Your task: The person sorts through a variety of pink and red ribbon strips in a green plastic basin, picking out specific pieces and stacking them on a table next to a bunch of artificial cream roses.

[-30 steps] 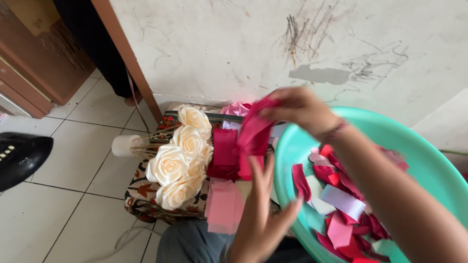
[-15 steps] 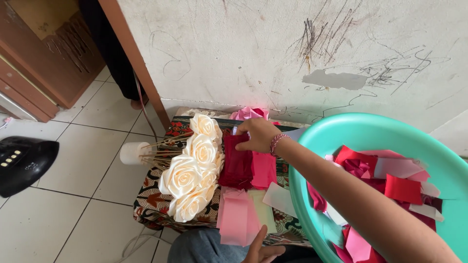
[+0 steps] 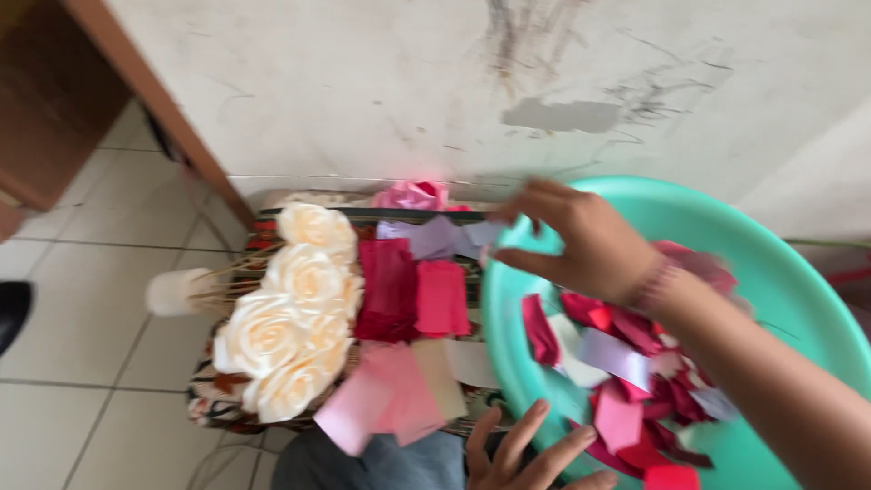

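Over the teal basin [image 3: 798, 272], right hand [image 3: 581, 240] hovering with fingers loosely spread, gripping nothing; left hand [image 3: 531, 454] open too, fingertips at the near rim. Red squares [image 3: 413, 290] stacked on the patterned stool [image 3: 204, 404] just beside the cream roses [image 3: 290, 318]; pink sheets [image 3: 381, 399] jutting past the near edge. Could easily slide off if nudged by the wrist; loose scraps [image 3: 626, 363] could spill if the basin tips. Half a second ago: right hand down on the red squares; now lifted away toward the basin.
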